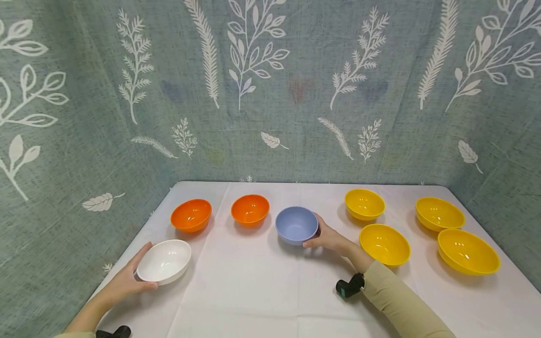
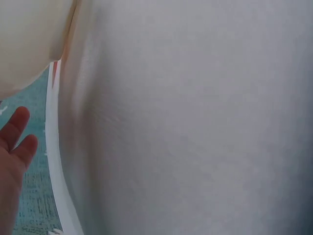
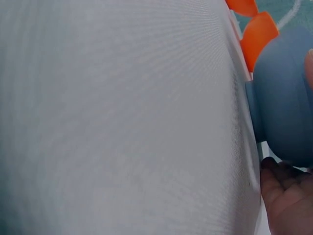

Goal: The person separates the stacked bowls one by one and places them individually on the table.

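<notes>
At the left side of the table is a white bowl [image 1: 165,262], upright. My left hand [image 1: 128,279] lies around its near left side, thumb by the lower side and a finger along the far rim. In the left wrist view, straight fingertips [image 2: 22,120] show apart from the bowl's side [image 2: 29,39]. Mid-table, my right hand [image 1: 327,234] grips a blue bowl [image 1: 297,226] by its right side, thumb towards me and fingers behind. The right wrist view shows the hand [image 3: 291,196] against the blue bowl [image 3: 283,98]; some fingers are hidden.
Two orange bowls, one at the far left [image 1: 191,216] and one left of the blue bowl [image 1: 250,211], stand on the white-covered table [image 1: 236,291]. Several yellow bowls [image 1: 384,244] are on the right, one close to my right forearm. A patterned curtain [image 1: 296,131] encloses the table.
</notes>
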A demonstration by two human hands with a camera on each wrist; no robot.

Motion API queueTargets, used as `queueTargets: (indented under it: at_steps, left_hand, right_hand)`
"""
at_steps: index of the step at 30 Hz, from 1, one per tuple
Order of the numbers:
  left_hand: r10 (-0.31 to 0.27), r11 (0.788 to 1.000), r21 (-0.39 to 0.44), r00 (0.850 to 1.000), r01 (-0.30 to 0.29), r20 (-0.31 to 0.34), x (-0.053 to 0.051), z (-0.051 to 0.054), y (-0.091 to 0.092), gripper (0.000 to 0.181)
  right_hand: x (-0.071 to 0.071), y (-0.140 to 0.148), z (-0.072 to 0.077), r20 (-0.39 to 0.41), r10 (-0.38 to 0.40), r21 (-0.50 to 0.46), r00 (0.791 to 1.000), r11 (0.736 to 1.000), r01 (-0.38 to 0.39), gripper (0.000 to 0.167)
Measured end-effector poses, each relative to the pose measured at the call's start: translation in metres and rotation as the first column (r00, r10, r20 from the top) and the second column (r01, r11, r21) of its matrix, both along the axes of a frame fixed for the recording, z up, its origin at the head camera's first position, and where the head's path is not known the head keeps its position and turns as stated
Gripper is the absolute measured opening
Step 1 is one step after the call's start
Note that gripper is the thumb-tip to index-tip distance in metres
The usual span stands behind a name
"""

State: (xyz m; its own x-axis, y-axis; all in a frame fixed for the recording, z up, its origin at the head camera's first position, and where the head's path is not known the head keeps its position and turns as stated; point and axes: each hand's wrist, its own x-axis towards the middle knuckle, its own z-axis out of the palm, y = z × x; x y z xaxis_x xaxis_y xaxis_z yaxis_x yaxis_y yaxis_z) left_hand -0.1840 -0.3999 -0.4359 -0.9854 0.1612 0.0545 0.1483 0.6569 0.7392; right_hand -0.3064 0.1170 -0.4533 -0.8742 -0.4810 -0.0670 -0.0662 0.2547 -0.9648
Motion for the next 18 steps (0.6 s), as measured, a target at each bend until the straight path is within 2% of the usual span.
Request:
queueTargets:
  at_steps: [7, 14, 18]
  left_hand:
    - [-0.052, 0.999, -0.013, 0.998, 0.052, -0.024, 0.0048, -0.0018, -0.0024, 0.101]
    - [-0.138, 0.990, -0.042, 0.980, 0.133, -0.141, 0.0069, -0.0057, 0.0000, 0.099]
    - [-0.155, 0.988, -0.047, 0.972, 0.149, -0.179, 0.0081, -0.0055, -0.0005, 0.098]
  right_hand:
    - [0.0010, 0.0010, 0.0016, 0.013, -0.008, 0.006, 1.000, 1.000, 0.008, 0.102]
    - [0.0000, 0.0008, 0.0002, 0.018, -0.003, 0.002, 1.000, 1.000, 0.003, 0.102]
    - [-0.0008, 0.0007, -0.0005, 0.014, 0.005, -0.007, 1.000, 1.000, -0.005, 0.102]
